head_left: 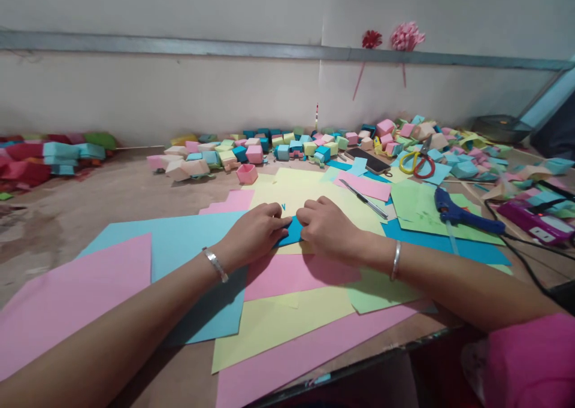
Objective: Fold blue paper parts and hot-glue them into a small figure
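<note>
head view: your left hand and right hand are close together over the middle of the desk, with a small dark-blue piece of paper between them. the fingers of your left hand are grasping its left end, thumb lying along it, while the fingers of your right hand are curled down onto its right end. you have the piece over a yellow sheet, with a pink sheet on the side nearer you. your left forearm crosses a large light-blue sheet, and each of your wrists wears a silver bangle, one on the left and one on the right.

beyond your right hand, a slim cutter lies aslant on the papers; farther back are a dark phone and scissors with yellow and red handles. to your right, a blue glue gun rests across green sheets. along the back you have many small paper boxes, with an open pink box in front of them.
</note>
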`<move>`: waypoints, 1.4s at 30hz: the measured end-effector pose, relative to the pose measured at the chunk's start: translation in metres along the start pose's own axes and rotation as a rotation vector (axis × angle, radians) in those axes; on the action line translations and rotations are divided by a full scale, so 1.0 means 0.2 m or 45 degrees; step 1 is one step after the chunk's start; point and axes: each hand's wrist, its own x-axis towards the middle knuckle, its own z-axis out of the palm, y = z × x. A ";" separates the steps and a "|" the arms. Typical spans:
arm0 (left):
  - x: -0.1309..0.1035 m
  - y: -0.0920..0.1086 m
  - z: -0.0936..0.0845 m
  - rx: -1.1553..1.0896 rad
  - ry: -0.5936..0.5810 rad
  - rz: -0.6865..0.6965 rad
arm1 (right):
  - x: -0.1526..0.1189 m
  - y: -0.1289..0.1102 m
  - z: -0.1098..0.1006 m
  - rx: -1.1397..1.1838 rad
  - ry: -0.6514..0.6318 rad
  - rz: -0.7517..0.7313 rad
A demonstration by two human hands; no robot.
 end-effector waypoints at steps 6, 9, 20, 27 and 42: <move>0.00 -0.02 0.02 -0.039 0.022 0.025 | -0.07 -0.20 -0.05 -0.235 -0.273 0.024; -0.01 -0.03 0.02 -0.030 0.012 0.028 | -0.09 -0.21 -0.08 -0.426 -0.542 0.124; 0.00 -0.02 0.01 -0.046 -0.017 -0.008 | -0.10 -0.20 -0.10 -0.410 -0.370 0.214; 0.00 0.01 0.02 -0.101 0.061 -0.081 | -0.09 -0.20 -0.09 -0.254 -0.440 0.198; -0.01 -0.02 0.04 -0.032 0.086 -0.061 | 0.01 0.17 0.15 0.449 0.072 0.556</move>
